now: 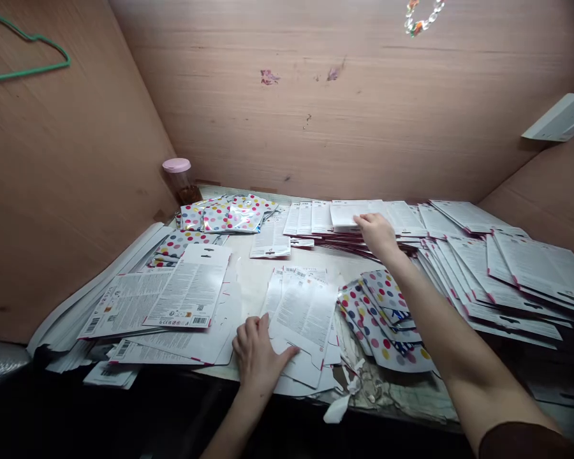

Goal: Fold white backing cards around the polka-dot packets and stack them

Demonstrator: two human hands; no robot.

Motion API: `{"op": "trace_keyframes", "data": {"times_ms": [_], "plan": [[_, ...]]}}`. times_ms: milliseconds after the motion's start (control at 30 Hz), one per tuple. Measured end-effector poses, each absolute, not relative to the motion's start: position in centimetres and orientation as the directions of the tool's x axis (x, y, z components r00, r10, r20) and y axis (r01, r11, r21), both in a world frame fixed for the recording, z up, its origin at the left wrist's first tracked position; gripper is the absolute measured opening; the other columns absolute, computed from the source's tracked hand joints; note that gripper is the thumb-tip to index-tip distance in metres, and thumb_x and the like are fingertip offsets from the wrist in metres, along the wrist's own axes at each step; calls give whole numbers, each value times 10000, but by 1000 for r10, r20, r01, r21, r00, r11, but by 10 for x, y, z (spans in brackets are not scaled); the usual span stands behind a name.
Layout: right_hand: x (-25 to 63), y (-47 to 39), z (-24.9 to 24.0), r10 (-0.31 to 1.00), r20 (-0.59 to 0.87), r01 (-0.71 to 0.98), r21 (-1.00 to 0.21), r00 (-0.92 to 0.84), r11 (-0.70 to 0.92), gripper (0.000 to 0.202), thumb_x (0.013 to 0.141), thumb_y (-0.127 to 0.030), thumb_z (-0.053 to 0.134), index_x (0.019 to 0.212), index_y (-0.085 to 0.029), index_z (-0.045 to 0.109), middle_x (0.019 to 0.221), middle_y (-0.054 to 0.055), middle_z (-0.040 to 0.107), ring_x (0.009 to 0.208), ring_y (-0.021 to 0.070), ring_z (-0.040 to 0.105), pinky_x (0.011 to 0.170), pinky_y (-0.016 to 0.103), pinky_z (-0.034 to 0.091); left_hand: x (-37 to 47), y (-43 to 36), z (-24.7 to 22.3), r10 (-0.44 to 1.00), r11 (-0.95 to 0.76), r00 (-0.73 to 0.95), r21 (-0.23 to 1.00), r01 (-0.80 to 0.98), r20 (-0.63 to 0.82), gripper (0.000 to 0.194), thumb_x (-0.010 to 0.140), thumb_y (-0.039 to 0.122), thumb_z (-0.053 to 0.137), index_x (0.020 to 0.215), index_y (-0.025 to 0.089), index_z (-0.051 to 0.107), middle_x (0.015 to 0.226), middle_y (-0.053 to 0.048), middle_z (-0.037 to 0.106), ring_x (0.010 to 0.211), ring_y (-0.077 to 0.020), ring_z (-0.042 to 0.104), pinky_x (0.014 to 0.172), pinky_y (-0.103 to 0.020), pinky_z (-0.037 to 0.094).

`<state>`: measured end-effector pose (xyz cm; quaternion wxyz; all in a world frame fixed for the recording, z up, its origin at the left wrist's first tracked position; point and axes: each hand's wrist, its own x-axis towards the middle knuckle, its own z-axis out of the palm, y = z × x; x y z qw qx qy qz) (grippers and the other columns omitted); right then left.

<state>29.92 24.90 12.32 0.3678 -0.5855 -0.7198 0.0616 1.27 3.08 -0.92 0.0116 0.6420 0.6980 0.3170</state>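
My right hand (379, 234) reaches to the back of the table. Its thumb and fingers pinch the near edge of a flat printed cardboard packet (349, 210), which lies on the fanned back row. My left hand (258, 357) rests at the front edge with its thumb spread away from the fingers. It touches the left side of a small pile of printed cardboard packets (303, 312), white with fine text. Beside that pile, to the right, lie polka-dot pouches (380, 319), partly behind my right forearm.
More flat packets (186, 287) are heaped at the left, and overlapping rows (497, 268) fill the right. Polka-dot pouches (234, 213) lie at the back left, near a pink-lidded jar (176, 167). Wooden panels (287, 140) enclose the table; a green hanger (38, 67) hangs at left.
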Motion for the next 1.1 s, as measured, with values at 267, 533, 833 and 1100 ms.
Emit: {"op": "trace_keyframes", "data": {"times_ms": [267,533,833,1100], "plan": [[236,79,72,970,200,514,-822,-141,244,345,944,-448,487,798,-186,658,695,51,655,617,178,629,603,349,539,16,27,14,944,36,-311,904,426,109,242,874,457,548,906,230,470,774,-17,630,699,-221,663,625,-347,540],[165,-13,42,875,-431,-808,-423,-219,-410,310,714,-369,814,918,-153,723,910,57,705,786,123,658,743,233,518,45,-1,23,974,47,-216,994,-98,-68,399,743,381,740,1036,192,547,925,-59,758,829,-227,733,775,-324,592],[169,-14,49,858,-503,-880,-357,-101,-312,291,663,-269,856,876,-124,721,865,67,721,810,163,669,803,287,520,49,-14,6,956,89,-289,988,128,-49,305,734,360,726,954,171,629,876,-72,749,824,-271,716,744,-353,572],[178,-11,60,852,-517,-965,-171,-85,-200,232,705,-257,765,916,-185,700,950,34,748,1036,226,654,911,372,524,36,-26,-5,945,254,277,927,-275,-177,716,615,470,794,1232,197,555,1187,-140,657,1185,-384,554,959,-476,454]]}}
